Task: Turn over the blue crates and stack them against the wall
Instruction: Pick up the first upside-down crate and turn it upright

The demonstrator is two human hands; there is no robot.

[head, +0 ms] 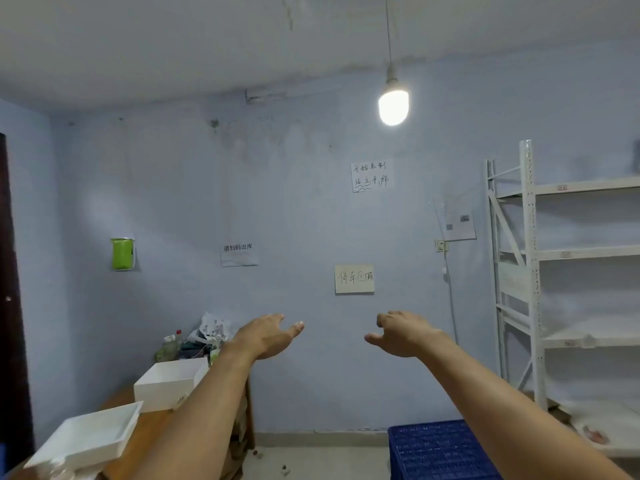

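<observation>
A blue lattice crate [437,451] stands on the floor at the lower right, close to the far wall [311,220], its perforated bottom face turned up. My right forearm hides its right part. Both arms are stretched out in front of me at chest height. My left hand [268,336] is held up with relaxed fingers and holds nothing. My right hand [400,332] hangs level with it, fingers loosely curled and empty. Both hands are well above the crate and touch nothing.
A wooden table [138,441] at the lower left carries white trays [90,439], a white box [166,384], bottles and bags. A white metal shelf rack [533,271] stands on the right. A lit bulb [393,105] hangs overhead. Bare floor [311,460] lies between table and crate.
</observation>
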